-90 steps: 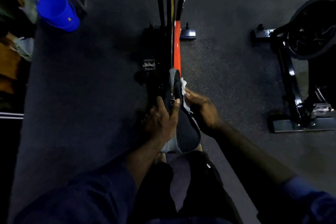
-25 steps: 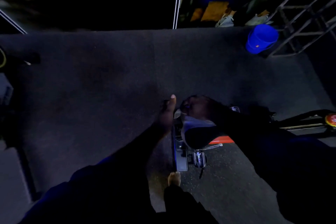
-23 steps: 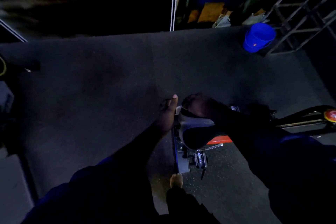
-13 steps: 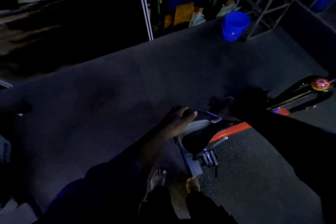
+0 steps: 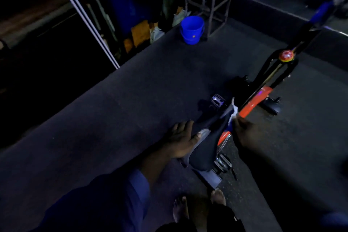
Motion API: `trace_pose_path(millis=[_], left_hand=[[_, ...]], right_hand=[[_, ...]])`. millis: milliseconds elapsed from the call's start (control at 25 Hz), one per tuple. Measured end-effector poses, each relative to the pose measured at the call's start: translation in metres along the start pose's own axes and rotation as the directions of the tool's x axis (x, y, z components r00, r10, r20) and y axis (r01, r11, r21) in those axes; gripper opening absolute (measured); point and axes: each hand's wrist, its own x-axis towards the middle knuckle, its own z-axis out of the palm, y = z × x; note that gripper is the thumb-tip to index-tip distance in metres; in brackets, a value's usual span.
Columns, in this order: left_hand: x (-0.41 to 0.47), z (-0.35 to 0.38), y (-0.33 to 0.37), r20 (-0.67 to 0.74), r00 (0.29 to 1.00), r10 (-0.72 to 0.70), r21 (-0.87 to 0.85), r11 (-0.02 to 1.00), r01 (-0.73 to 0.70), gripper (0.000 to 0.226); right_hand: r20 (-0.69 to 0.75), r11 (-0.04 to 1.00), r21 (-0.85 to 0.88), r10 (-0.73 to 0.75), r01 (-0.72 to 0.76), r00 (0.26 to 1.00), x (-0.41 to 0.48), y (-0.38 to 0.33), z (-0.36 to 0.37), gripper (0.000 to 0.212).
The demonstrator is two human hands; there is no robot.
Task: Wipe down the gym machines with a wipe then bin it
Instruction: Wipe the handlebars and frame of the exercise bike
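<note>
We wipe the saddle [image 5: 203, 152].
Left hand [image 5: 180, 137] lies flat; right hand [image 5: 244, 133] barely pinches the wipe [image 5: 234, 112], which may drop.

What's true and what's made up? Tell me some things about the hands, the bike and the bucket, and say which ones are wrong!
1. The right hand holds a white wipe at the nose of the saddle. True.
2. The left hand carries the blue bucket. False: it rests against the saddle's side, and the bucket stands far off on the floor.
3. The person wears shoes. False: the feet are bare.
4. The bike has a red knob on its frame. True.
</note>
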Motion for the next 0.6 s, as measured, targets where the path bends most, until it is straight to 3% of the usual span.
trace_pose_path(millis=[120,240,360,520,600], left_hand=[[0.009,0.006,-0.009,-0.031,0.998,0.056,0.07,0.996,-0.053,0.077],[0.016,0.009,-0.012,-0.032,0.998,0.047,0.107,0.993,-0.043,0.078],[0.015,0.006,-0.007,-0.022,0.999,0.044,0.106,0.994,-0.041,0.076],[0.014,0.006,-0.003,-0.078,0.997,0.007,0.147,0.989,0.005,0.071],[0.014,0.007,-0.003,-0.083,0.997,-0.004,0.129,0.992,0.015,0.068]], right_hand=[[0.016,0.986,0.135,0.092,-0.094,0.996,-0.072,-0.011,0.024,0.038],[0.032,0.995,0.014,0.096,-0.097,0.995,-0.124,-0.01,0.03,0.037],[0.086,0.979,-0.188,-0.066,0.081,0.994,-0.105,-0.005,0.031,0.042],[0.061,0.979,-0.121,-0.156,0.163,0.986,-0.119,-0.011,0.044,0.046],[0.073,0.919,-0.152,-0.355,0.363,0.932,-0.159,-0.012,0.05,0.043]])
